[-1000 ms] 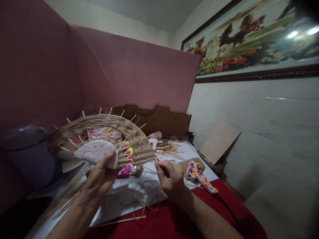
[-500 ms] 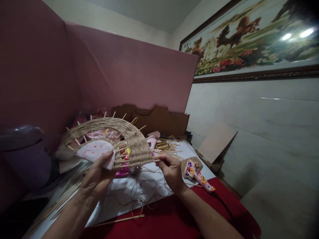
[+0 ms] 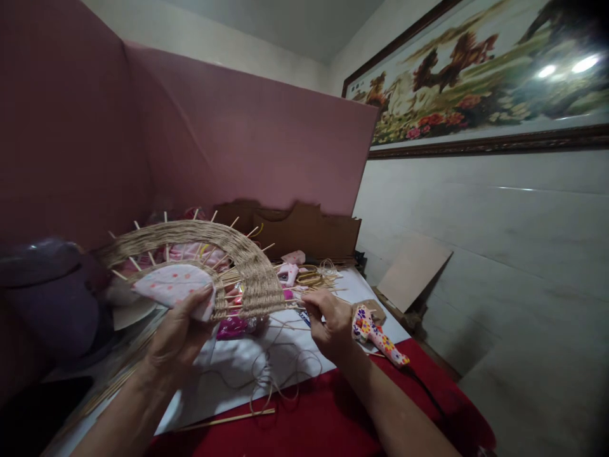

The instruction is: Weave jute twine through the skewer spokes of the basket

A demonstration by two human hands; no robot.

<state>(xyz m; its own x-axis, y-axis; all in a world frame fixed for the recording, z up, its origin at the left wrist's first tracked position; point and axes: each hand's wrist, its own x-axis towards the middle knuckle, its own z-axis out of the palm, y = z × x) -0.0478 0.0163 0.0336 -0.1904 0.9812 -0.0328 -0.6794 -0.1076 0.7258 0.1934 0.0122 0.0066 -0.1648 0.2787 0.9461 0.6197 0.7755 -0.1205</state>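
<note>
Woven fan piece (image 3: 259, 273) stands above left hand (image 3: 183, 327), which grips its spotted cloth centre (image 3: 174, 284); right hand (image 3: 328, 320) at its right-edge sticks (image 3: 291, 308), hold unclear from here

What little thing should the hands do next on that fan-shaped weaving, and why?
Perhaps the right hand should wind twine round the end stick: it seems to be pinching something, too small to tell, near the edge of the weaving, and loose twine lies below. The left hand holds the weaving at its spotted cloth.
</note>
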